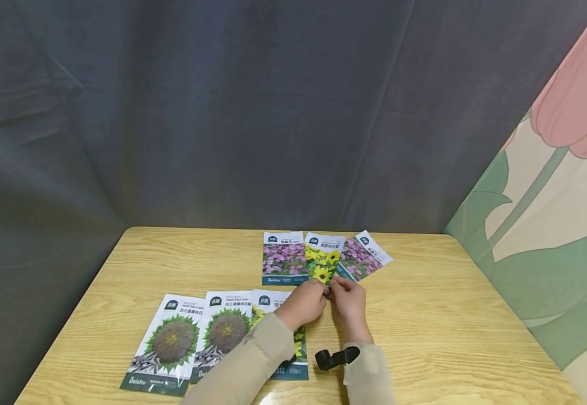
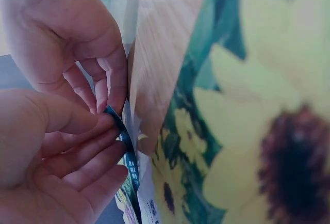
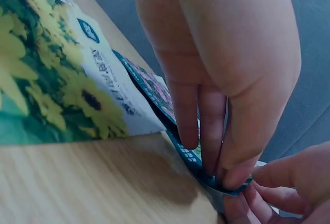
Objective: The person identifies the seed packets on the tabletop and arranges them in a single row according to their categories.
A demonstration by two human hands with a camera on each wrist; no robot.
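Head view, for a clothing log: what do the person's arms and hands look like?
The left sleeve and right sleeve are both long and beige. The left hand and right hand wear no gloves. A black wrist device with a rounded end sits at the right sleeve's edge.

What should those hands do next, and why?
Perhaps ease the upper yellow-flower packet flat and let go: the left hand and right hand pinch its lower edge, which looks bent, while its top lies between the straight purple packet and the slanted purple packet.
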